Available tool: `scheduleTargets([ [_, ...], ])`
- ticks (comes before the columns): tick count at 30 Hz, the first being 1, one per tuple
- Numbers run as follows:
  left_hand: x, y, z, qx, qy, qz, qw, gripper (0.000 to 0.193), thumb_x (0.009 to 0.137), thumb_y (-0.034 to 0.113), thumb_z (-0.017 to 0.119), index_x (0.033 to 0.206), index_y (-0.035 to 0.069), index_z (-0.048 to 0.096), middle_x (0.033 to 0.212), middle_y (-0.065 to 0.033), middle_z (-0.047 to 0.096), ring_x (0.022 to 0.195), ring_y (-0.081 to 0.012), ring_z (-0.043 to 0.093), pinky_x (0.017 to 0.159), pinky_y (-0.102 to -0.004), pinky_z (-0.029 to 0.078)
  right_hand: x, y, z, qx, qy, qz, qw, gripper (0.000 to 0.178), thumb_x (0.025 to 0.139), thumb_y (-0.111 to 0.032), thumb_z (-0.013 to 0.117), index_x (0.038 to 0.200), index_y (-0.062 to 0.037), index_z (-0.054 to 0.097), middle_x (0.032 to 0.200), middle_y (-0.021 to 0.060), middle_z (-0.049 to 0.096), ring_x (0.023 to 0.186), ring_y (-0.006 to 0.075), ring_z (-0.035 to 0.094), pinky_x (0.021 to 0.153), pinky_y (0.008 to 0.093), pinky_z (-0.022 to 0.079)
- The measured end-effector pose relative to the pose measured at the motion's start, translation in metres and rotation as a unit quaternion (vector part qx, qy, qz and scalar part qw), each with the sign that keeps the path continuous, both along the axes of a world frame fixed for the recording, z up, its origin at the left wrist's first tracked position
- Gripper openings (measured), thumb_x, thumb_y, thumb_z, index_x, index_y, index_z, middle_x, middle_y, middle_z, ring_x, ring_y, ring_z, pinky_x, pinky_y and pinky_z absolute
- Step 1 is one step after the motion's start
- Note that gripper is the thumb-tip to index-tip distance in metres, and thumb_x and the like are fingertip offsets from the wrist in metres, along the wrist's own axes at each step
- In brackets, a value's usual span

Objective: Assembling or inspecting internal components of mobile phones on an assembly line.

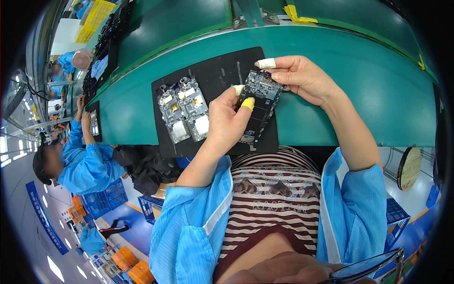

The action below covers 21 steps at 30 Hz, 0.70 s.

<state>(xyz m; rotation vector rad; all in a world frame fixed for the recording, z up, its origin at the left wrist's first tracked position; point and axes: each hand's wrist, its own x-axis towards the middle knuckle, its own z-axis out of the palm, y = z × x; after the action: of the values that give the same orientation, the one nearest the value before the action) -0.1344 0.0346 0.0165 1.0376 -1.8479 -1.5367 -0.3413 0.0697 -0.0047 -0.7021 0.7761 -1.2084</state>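
A dark circuit board (261, 107) is held tilted above the right part of a black mat (227, 66). My left hand (228, 116) grips its left edge, with the thumb in a yellow finger cot lying across its face and a pale cot on another finger. At the board's upper end, my right hand (302, 78) pinches the top corner near a small dark connector. White tape wraps its index fingertip. Left of my left hand, two more circuit boards (174, 113) lie side by side on the mat, with silvery shields and small yellowish parts.
The mat lies on a green workbench (350, 99). A green belt with a raised edge (331, 31) runs along the far side, with yellow tape on it. At the left, a co-worker in a blue coat (90, 163) handles another board. A round stool (409, 169) stands at the right.
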Motion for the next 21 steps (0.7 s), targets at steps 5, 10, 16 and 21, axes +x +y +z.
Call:
scheduleTargets([
  [5,0.001,0.0,-0.007,-0.025,0.007,0.016,1.0,0.01,0.081,-0.002,0.055,0.089,-0.006,0.058,0.072,-0.0041,0.062,0.062,-0.0024,0.048,0.051,-0.0206,0.038,0.001,0.0,0.0,-0.001,0.032,-0.006,0.999,0.036,0.084,-0.006,0.06,0.118,0.003,0.054,0.105,0.0104,0.063,0.093,0.0131,0.061,0.085,0.0263,0.049],
  [10,-0.001,0.0,-0.014,-0.062,0.014,0.047,0.997,0.006,0.078,0.001,0.058,0.081,-0.004,0.057,0.062,-0.006,0.058,0.054,-0.0046,0.046,0.047,-0.0235,0.037,0.006,0.002,0.004,-0.026,0.072,-0.045,0.996,0.031,0.086,-0.006,0.057,0.116,0.0037,0.057,0.101,0.0097,0.064,0.09,0.012,0.061,0.084,0.0259,0.049],
  [16,0.0,-0.002,-0.023,-0.098,-0.003,0.058,0.994,0.01,0.076,0.002,0.059,0.072,-0.004,0.053,0.057,-0.0088,0.054,0.049,-0.008,0.044,0.045,-0.0271,0.036,0.013,0.003,0.002,-0.077,0.15,-0.077,0.983,0.023,0.088,-0.007,0.055,0.108,0.0022,0.062,0.092,0.0049,0.065,0.083,0.007,0.057,0.076,0.0217,0.047],
  [21,-0.001,-0.006,-0.029,-0.13,-0.011,0.053,0.99,0.009,0.075,0.001,0.059,0.071,-0.004,0.053,0.055,-0.009,0.052,0.047,-0.0085,0.041,0.043,-0.0284,0.034,0.003,0.004,0.003,-0.124,0.297,-0.031,0.946,0.02,0.089,-0.01,0.054,0.101,0.0019,0.064,0.081,0.0,0.062,0.074,0.004,0.051,0.067,0.0205,0.043],
])
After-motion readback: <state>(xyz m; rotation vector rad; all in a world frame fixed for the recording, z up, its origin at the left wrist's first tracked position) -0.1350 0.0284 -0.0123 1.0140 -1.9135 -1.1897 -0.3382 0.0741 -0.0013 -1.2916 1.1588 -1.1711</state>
